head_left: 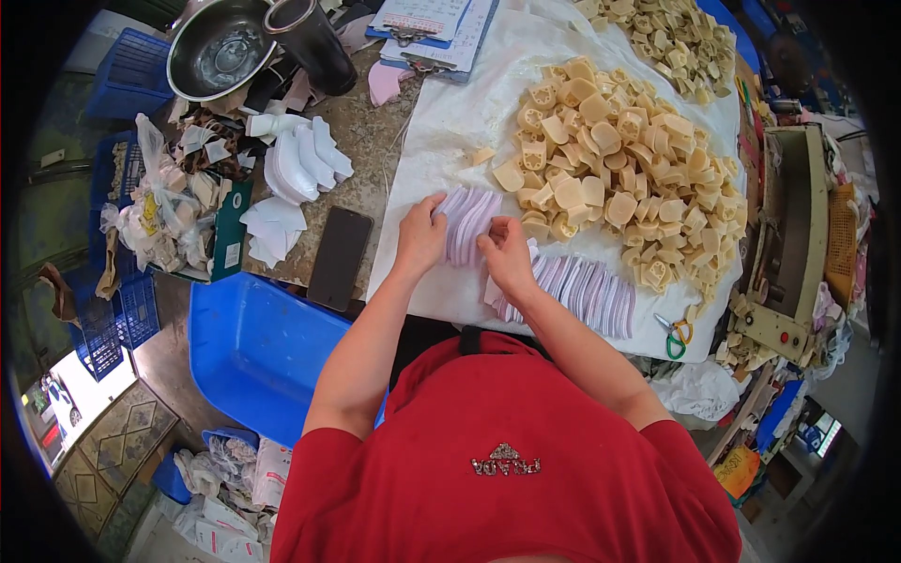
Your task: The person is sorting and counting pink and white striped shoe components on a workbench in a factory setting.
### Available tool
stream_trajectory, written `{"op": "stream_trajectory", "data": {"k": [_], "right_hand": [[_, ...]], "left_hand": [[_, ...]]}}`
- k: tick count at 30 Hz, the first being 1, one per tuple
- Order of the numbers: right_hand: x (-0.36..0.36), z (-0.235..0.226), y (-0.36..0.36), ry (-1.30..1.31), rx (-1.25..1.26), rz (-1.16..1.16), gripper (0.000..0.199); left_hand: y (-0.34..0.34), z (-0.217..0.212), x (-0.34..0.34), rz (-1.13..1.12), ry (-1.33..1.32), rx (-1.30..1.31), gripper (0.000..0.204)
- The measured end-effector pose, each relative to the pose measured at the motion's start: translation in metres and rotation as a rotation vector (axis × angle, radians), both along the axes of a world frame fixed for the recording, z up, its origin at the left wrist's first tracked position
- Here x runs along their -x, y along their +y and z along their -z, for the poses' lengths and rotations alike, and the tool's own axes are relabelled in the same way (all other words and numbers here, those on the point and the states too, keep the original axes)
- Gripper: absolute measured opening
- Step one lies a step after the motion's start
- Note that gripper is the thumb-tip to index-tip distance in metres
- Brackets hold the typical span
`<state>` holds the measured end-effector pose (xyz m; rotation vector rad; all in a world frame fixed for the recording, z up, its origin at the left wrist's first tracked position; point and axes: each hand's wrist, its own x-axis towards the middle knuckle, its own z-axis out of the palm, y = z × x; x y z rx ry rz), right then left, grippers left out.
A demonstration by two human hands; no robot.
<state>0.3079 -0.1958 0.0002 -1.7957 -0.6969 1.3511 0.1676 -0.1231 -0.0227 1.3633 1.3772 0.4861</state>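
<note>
A small stack of thin, white and lilac shoe-insole-like pieces (466, 225) lies on the white cloth in front of me. My left hand (420, 236) grips its left side, with thumb and fingers bent at the edge. At the right side my right hand (507, 253) pinches the stack between thumb and fingers. Just beyond the right wrist, a long row of similar pieces (587, 293) stands packed on edge along the near side of the cloth. Behind both hands spreads a heap of beige moulded plastic pieces (615, 141), shaped like shoe heels.
Small scissors (674, 336) lie right of the row. Left of the cloth are a dark phone (340, 258), white cut pieces (298, 161), a metal bowl (223, 52) and a dark cup (310, 47). A blue tub (253, 347) sits below the table's left edge. Clipboards (441, 38) lie at the back.
</note>
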Motion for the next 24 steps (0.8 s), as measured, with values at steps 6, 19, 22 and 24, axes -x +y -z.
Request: {"op": "stream_trajectory", "data": {"k": [6,19,22,24], "right_hand": [[0.001,0.022,-0.005,-0.226,-0.008,-0.166,0.046],[-0.018,-0.007,-0.009,-0.246,-0.142,-0.095,0.032],[-0.022,-0.010,-0.009,-0.198,-0.106,-0.076,0.031],[-0.028,-0.008,-0.012,-0.193,-0.095,-0.069,0.030]], "left_hand": [[0.000,0.004,0.001,-0.012,0.184,-0.316,0.042],[0.099,-0.031,0.101,-0.673,0.816,-0.507,0.049],[0.106,-0.017,0.114,-0.664,0.848,-0.395,0.050],[0.107,-0.011,0.122,-0.680,0.823,-0.433,0.048]]}}
